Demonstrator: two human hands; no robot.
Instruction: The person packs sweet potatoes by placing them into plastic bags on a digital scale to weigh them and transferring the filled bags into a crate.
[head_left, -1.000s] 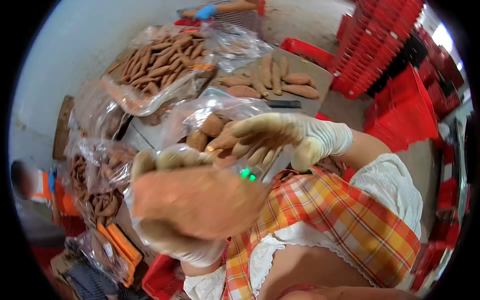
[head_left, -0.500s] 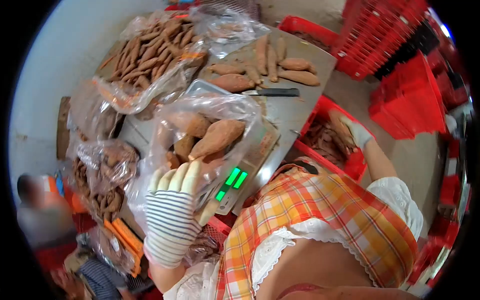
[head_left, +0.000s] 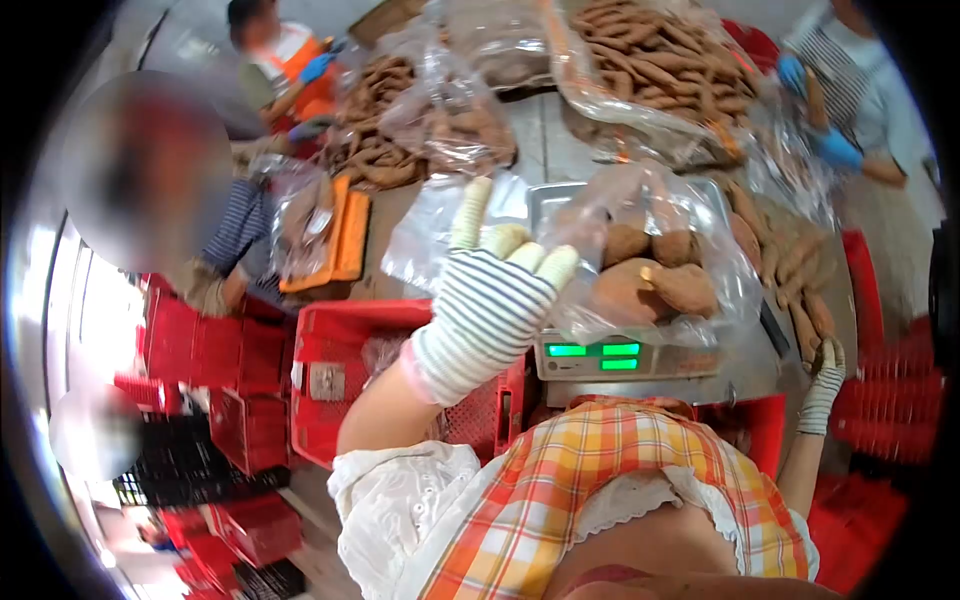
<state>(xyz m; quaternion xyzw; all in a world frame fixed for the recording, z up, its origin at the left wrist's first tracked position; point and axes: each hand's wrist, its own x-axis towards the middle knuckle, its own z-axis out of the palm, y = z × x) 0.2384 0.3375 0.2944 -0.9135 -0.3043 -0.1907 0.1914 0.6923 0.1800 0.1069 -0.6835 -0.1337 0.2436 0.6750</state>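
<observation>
My left hand [head_left: 490, 310], in a white glove with dark stripes, hovers left of the scale with its index finger stretched out and the others partly bent. Its fingertips are close to the rim of a clear plastic bag [head_left: 735, 290]; whether they touch it I cannot tell. Large sweet potatoes [head_left: 630, 290] fill that bag, which sits on a digital scale [head_left: 600, 362] with lit green digits. Far to the right, my right hand [head_left: 824, 385], gloved alike, has its fingers curled at the lower end of a sweet potato [head_left: 818, 312] on the table edge.
A knife [head_left: 774, 328] lies right of the scale. Red crates [head_left: 330, 385] stand below the table's front edge. Behind are a sweet potato pile [head_left: 660, 60], bagged sweet potatoes [head_left: 460, 125] and an orange tray [head_left: 350, 235]. Co-workers [head_left: 290, 70] stand around the table.
My view has swung to the left. My left hand has come away from the bag's front. My right hand has moved from the red crate to the sweet potatoes at the table's edge.
</observation>
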